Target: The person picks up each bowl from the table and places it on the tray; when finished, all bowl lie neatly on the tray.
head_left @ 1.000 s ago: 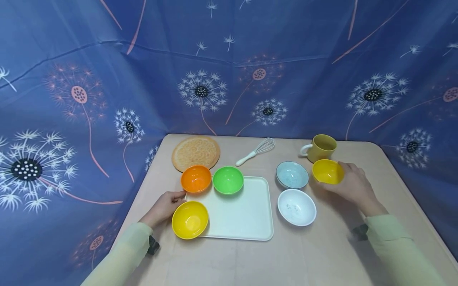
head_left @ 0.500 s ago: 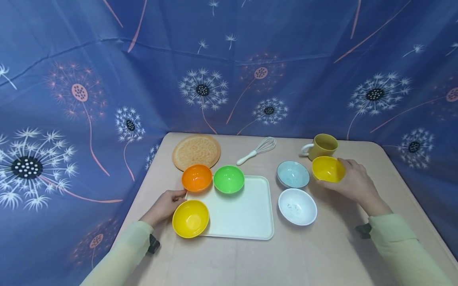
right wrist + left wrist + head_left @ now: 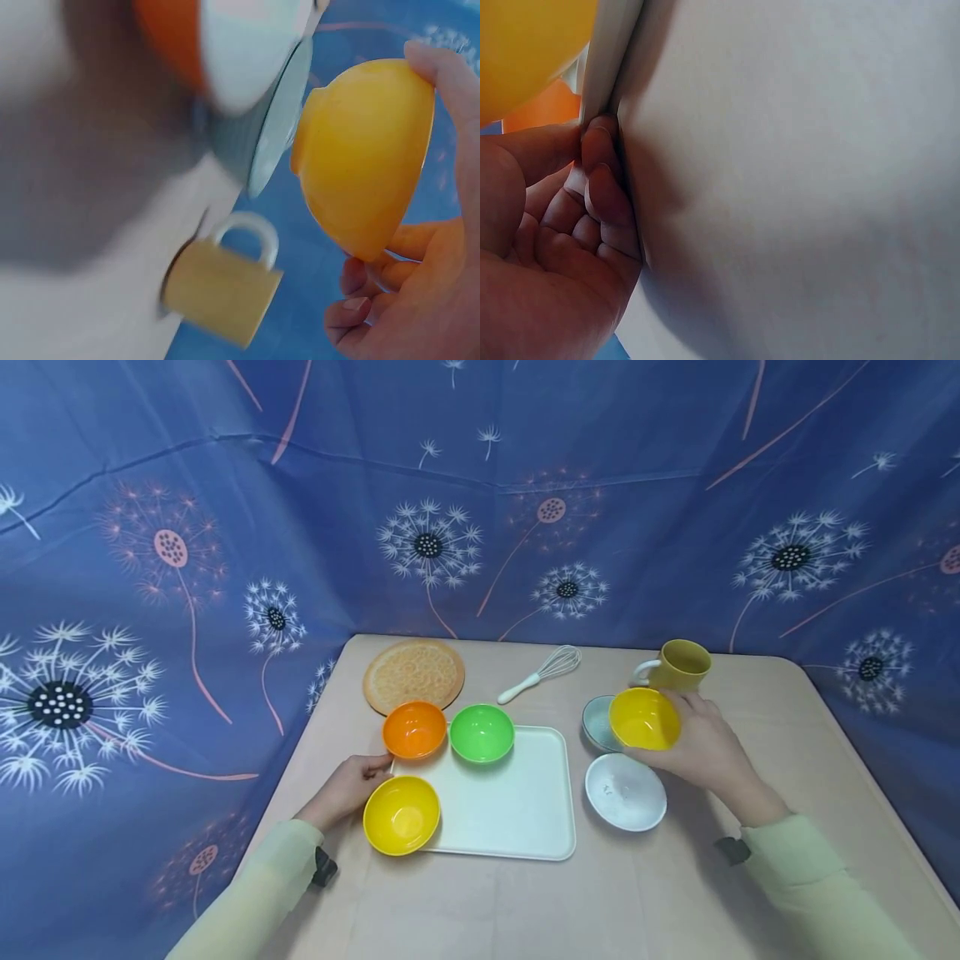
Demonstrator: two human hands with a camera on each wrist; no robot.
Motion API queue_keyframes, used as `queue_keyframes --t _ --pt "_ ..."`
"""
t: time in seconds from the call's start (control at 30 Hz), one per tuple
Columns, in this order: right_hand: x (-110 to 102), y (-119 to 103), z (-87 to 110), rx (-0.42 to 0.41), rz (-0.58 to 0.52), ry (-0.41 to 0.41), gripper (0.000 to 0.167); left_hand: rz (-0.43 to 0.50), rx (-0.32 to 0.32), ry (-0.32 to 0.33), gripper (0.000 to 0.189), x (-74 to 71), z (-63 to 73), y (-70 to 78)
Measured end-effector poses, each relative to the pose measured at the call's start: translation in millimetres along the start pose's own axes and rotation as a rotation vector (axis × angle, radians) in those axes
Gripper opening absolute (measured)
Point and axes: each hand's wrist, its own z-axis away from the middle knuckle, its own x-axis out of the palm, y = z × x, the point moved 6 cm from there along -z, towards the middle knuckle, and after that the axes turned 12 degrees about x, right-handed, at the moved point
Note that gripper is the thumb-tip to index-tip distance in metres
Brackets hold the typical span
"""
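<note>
My right hand (image 3: 705, 747) grips a small yellow bowl (image 3: 643, 720) by its rim, thumb on one side and fingers on the other. In the right wrist view this yellow bowl (image 3: 360, 157) is clear of the table, and in the head view it overlaps part of a light blue bowl (image 3: 597, 725). My left hand (image 3: 347, 792) pinches the left edge of a white rectangular tray (image 3: 510, 802) between thumb and fingers (image 3: 604, 191). An orange bowl (image 3: 414, 731), a green bowl (image 3: 482, 734) and another yellow bowl (image 3: 401, 816) sit along the tray's back and left side.
A white bowl (image 3: 626, 793) stands right of the tray, in front of the blue one. Behind the right hand is a mustard mug (image 3: 681, 667) with a white handle. A whisk (image 3: 540, 673) and a round tan board (image 3: 414, 677) lie at the back.
My right hand has carried the yellow bowl leftward from in front of the mug to over the light blue bowl. The left hand stays at the tray's edge.
</note>
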Motion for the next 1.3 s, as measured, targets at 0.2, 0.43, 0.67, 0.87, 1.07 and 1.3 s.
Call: queue_keyframes --t 0.2,0.43,0.67,0.87,1.07,1.3 --pt "22 -36 10.2 -0.053 0.052 -0.065 0.12 -0.014 -0.014 0.004 0.048 0.3 0.6 -0.3" --pt "53 -77 26.3 -0.125 0.081 -0.141 0.118 -0.02 -0.011 0.005 0.048 -0.4 -0.8 -0.2" --pt "79 -106 40.9 -0.19 0.063 -0.177 0.115 -0.008 0.018 0.004 0.049 -1.0 -0.9 -0.6" --pt "103 -126 51.3 -0.242 0.056 -0.212 0.109 0.007 0.056 -0.003 0.05 -1.8 -1.5 0.0" --pt "129 -140 61.3 -0.216 0.07 -0.271 0.108 0.019 0.054 -0.009 0.05 -2.1 -0.9 -0.1" --pt "151 -151 72.4 -0.234 0.081 -0.32 0.115 0.023 0.06 -0.004 0.049 -2.4 -1.1 -0.5"
